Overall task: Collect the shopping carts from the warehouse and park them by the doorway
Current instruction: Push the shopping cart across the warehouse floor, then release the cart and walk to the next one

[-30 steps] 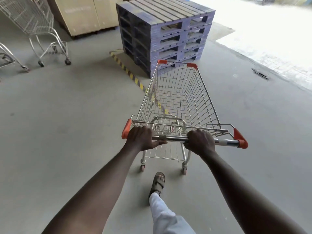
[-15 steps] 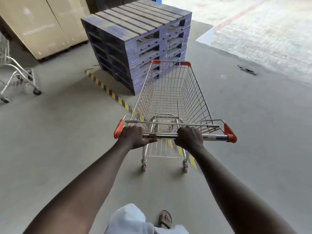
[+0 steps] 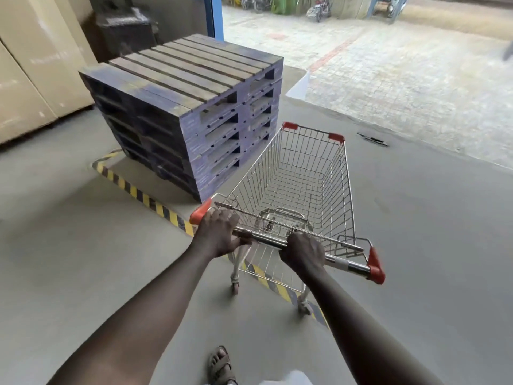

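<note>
A silver wire shopping cart [image 3: 305, 173] with orange corner caps stands in front of me, empty, its nose angled to the upper right toward the bright doorway [image 3: 388, 79]. My left hand [image 3: 218, 234] grips the left end of the chrome handle bar. My right hand [image 3: 304, 252] grips the same bar near its middle. The cart's rear wheels sit over a yellow-and-black floor stripe [image 3: 144, 197].
A stack of blue-grey wooden pallets [image 3: 188, 107] stands close to the cart's left side. Large beige crates [image 3: 33, 65] fill the far left. A blue door post [image 3: 216, 15] marks the doorway edge, with paved ground and parked motorbikes [image 3: 319, 8] outside. My sandalled foot [image 3: 220, 365] is below.
The cart has rolled forward over the striped line and swung right, beside the pallets. The other carts at the left have left the view. Both hands keep their grip.
</note>
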The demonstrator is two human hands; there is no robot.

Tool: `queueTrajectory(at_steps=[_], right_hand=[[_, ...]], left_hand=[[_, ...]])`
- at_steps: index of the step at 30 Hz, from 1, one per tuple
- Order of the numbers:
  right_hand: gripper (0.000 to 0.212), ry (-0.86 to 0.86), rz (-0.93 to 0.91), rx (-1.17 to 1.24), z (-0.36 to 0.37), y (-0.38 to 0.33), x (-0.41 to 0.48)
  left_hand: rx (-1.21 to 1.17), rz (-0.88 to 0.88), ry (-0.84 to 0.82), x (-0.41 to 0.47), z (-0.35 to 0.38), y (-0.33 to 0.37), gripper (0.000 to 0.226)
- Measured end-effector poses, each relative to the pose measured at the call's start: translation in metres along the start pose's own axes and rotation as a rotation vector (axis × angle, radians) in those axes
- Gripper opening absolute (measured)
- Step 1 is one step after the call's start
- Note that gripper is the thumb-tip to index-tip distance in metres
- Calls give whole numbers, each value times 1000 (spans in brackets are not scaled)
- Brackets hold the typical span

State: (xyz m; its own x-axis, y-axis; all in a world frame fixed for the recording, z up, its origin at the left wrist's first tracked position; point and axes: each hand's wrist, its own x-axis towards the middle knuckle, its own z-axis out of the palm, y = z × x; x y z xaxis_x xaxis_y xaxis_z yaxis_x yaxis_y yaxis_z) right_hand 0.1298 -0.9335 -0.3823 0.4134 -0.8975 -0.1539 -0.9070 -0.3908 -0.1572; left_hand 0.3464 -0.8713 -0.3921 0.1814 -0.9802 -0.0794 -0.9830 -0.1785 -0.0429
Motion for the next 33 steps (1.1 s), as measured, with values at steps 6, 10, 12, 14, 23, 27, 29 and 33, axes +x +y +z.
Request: queueTrajectory(at_steps=[6,10,12,14,23,27,29,33], right_hand=[[27,1,-203,125,-5,-47,79],[37,-31,-231,170,-9,-67,136],[36,12,-193,200,-7,-76,160],[33,40,-143,223,-6,-85,185],[28,119,76,308,-19,-102,298],[29,161,79,245,-27,-96,331],[29,178,95,216,-29,-94,344],[29,170,154,188,-34,-91,361]], left_hand=[[-54,-161,-24,78,6,-47,90],[-29,-45,4,139,-3,-77,68],[-22,-12,-20,169,-9,-89,65],[-24,19,-18,203,-7,-102,69],[-36,141,-13,342,-22,-134,65],[-34,150,-48,381,-26,-135,66],[-63,165,-40,394,-25,-134,69],[-24,198,-52,416,-27,-134,72]])
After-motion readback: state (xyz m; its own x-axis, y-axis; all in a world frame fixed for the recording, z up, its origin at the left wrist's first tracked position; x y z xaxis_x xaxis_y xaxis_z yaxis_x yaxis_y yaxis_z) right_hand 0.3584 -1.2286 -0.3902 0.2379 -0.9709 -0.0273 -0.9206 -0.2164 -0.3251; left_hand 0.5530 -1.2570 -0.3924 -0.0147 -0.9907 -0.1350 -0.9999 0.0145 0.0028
